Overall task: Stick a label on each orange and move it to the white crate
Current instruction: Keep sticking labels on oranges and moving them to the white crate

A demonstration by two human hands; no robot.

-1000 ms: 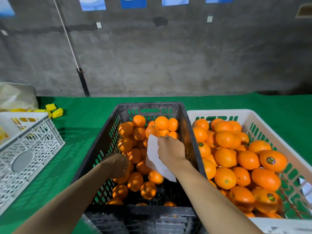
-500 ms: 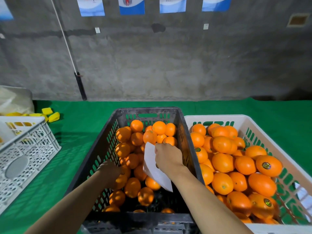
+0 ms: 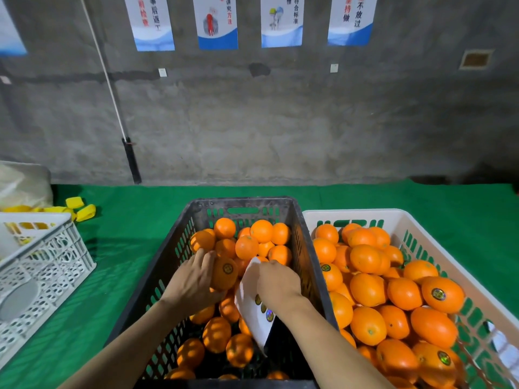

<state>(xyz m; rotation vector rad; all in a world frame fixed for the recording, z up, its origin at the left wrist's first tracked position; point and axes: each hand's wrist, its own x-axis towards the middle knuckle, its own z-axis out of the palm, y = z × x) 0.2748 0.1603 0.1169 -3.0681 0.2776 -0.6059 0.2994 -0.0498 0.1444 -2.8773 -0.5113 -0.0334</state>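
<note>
Hands first: my left hand (image 3: 196,279) is closed around an orange (image 3: 224,272), held just above the pile in the black crate (image 3: 157,279), with a round label (image 3: 227,268) already on the side facing me. My right hand (image 3: 276,282) pinches a white sheet (image 3: 252,310) of labels, thumb and fingers folded over its top edge (a few stickers show on the sheet below the palm). The two hands sit close together, nearly touching, over the middle of the black crate.

The step in hand, as I judge it, is the end of labelling this orange; the next move calls for carrying it right, over the shared crate walls, and setting it down in the white crate (image 3: 421,228) without knocking the sheet.

Both forearms reach forward from the bottom edge, the left angled inward from the left, wrist turned so the fruit faces up; the right comes in straighter, palm down.

The black crate holds unlabelled oranges, thinner toward me. The white crate, touching it on the right, is nearly full; several fruit there show labels. Both stand on a green cloth (image 3: 421,200). A second white basket (image 3: 42,265) sits well apart at the left.
</note>
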